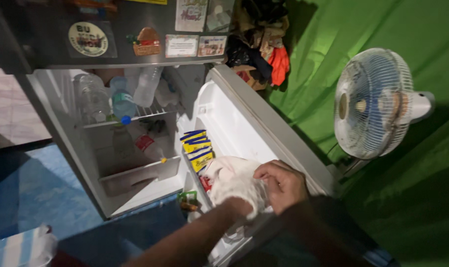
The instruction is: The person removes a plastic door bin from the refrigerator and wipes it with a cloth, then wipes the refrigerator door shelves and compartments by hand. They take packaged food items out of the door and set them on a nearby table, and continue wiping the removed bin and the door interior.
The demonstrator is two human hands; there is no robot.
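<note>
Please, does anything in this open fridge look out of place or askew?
Yes. On the wire shelf, clear plastic bottles lean tilted rather than upright. Both hands grip a white plastic bag at the fridge door shelf.

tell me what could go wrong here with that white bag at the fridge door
The white plastic bag looks bulky for the door shelf; pushed in by both hands, left hand and right hand, it could knock the yellow packets out. The thin plastic might tear. The open fridge door lets cold escape.
</note>
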